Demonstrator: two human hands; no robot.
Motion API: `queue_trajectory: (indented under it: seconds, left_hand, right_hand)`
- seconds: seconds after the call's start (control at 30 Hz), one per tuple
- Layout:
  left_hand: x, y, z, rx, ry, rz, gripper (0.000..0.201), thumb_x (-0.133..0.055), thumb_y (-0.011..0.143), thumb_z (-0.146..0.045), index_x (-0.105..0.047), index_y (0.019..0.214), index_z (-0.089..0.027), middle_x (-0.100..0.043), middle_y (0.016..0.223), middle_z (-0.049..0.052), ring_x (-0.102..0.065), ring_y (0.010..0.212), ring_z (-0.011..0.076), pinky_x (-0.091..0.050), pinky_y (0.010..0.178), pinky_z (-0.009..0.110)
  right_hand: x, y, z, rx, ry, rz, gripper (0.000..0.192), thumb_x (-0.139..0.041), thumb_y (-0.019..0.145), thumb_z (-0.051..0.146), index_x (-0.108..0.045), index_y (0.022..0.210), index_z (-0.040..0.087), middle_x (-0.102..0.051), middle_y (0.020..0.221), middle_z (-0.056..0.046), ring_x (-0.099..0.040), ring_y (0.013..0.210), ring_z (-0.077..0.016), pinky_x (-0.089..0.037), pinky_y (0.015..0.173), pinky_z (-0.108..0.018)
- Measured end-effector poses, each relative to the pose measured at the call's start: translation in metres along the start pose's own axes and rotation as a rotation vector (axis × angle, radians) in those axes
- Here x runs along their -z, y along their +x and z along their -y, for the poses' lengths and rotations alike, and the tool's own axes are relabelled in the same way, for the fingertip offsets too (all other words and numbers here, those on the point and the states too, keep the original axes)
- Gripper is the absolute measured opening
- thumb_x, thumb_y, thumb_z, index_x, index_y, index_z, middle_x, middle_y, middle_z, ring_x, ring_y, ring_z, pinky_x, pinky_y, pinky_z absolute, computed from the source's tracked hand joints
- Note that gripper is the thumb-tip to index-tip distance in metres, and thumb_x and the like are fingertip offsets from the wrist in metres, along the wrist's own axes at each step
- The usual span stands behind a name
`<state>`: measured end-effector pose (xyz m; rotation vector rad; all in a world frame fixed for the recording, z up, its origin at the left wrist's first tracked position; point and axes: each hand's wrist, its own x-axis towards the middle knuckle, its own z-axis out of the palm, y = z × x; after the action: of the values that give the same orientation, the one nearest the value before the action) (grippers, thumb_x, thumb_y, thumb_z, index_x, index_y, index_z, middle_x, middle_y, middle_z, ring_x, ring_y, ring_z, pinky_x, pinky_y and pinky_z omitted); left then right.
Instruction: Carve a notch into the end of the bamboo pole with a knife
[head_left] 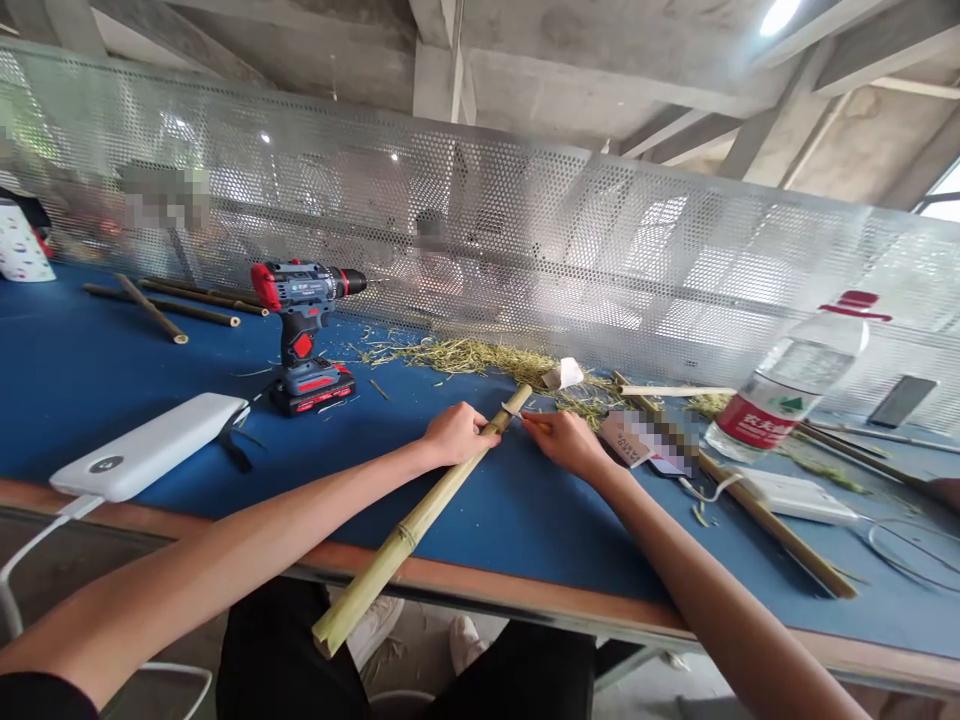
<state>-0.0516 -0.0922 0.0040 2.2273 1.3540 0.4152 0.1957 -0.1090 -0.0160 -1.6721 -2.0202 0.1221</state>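
Observation:
A long green-yellow bamboo pole point(420, 520) lies slantwise across the blue table point(90, 370), its near end past the table's front edge. My left hand point(456, 433) grips the pole close to its far end. My right hand point(568, 440) holds a small knife point(517, 413) whose blade rests against the pole's far tip. A heap of bamboo shavings point(480, 357) lies just beyond both hands.
A red and grey cordless drill point(304, 330) stands to the left. A white power bank point(150, 446) sits by the front edge. More bamboo sticks point(172, 305) lie far left, another pole point(757, 505) at right with a water bottle point(795, 385). A perforated metal screen point(525, 240) backs the table.

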Motion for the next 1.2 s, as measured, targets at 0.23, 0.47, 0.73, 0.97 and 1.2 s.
queue_trajectory:
  seconds: [0.23,0.47,0.73,0.97,1.2]
  left_hand:
    - [0.003,0.001,0.002,-0.011,0.018,-0.010,0.036,-0.069,0.105,-0.048,-0.072,0.116,-0.014,-0.074,0.112,0.007,-0.072,0.098,0.0222,-0.064,0.086,0.041]
    - [0.004,0.004,0.003,-0.023,-0.011,-0.044,0.037,-0.070,0.104,-0.046,-0.071,0.124,-0.015,-0.073,0.122,0.009,-0.072,0.107,0.0247,-0.063,0.094,0.045]
    - [0.005,0.002,0.004,-0.048,0.061,-0.049,0.040,-0.072,0.102,-0.048,-0.071,0.125,-0.015,-0.073,0.120,0.009,-0.072,0.106,0.0247,-0.063,0.093,0.045]
    - [0.006,0.002,0.005,-0.082,0.058,0.011,0.034,-0.072,0.102,-0.045,-0.072,0.116,-0.013,-0.073,0.112,0.007,-0.072,0.097,0.0224,-0.064,0.085,0.040]
    - [0.003,0.004,0.011,-0.084,-0.001,0.006,0.035,-0.072,0.102,-0.045,-0.072,0.116,-0.013,-0.073,0.114,0.007,-0.072,0.098,0.0232,-0.064,0.084,0.039]
  right_hand:
    - [0.008,-0.003,0.011,0.076,-0.004,0.011,0.040,-0.057,0.107,0.043,-0.084,0.131,0.027,-0.087,0.113,-0.009,-0.082,0.100,-0.0309,-0.058,0.087,-0.035]
    - [0.021,-0.014,0.007,0.183,0.057,0.054,0.048,-0.050,0.109,0.044,-0.073,0.144,0.022,-0.084,0.091,-0.007,-0.078,0.081,-0.0266,-0.053,0.075,-0.033]
    - [0.017,-0.009,-0.001,0.163,0.191,0.070,0.035,-0.062,0.103,0.042,-0.085,0.121,0.023,-0.084,0.094,-0.008,-0.074,0.077,-0.0236,-0.055,0.072,-0.033]
    - [0.010,-0.006,-0.008,0.117,0.229,0.088,0.040,-0.062,0.102,0.045,-0.088,0.122,0.022,-0.078,0.071,-0.002,-0.060,0.055,-0.0181,-0.045,0.051,-0.028]
    - [0.002,-0.004,0.001,0.061,0.115,0.034,0.036,-0.066,0.103,0.045,-0.088,0.124,0.026,-0.088,0.103,-0.008,-0.080,0.085,-0.0293,-0.059,0.073,-0.036]
